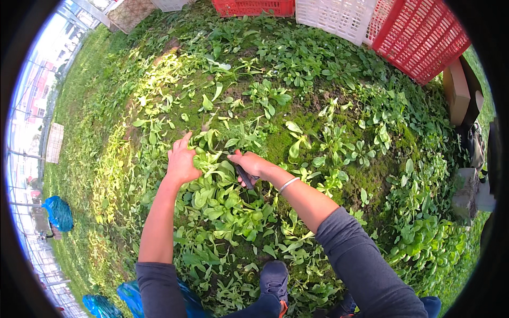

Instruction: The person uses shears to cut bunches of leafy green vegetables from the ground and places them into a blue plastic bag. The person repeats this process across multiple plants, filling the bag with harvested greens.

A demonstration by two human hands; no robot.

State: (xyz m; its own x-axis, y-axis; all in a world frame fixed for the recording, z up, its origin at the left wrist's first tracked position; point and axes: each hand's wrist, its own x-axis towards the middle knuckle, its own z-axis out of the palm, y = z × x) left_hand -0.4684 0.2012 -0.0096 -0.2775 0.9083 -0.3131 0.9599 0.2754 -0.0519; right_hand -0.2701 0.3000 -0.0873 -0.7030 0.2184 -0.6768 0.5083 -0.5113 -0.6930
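Observation:
My left hand [183, 161] is at the left side of a clump of leafy greens [208, 155], its thumb and fingers apart and touching the leaves. Opposite it, my right hand [248, 165] is closed around a dark-handled hand tool [244, 177], possibly a knife. Its working end points up and left toward the stems and is mostly hidden by the hand and leaves. Just below both hands lies a dense heap of loose green leaves [222, 206] on the ground. A pale bracelet [289, 185] circles my right wrist.
Low leafy plants and moss cover the soil. Red [421, 39] and white plastic crates [336, 18] stand along the far edge, with a cardboard box [455, 93] at right. Blue plastic bags [58, 213] sit at left. My shoe [274, 278] rests near the heap.

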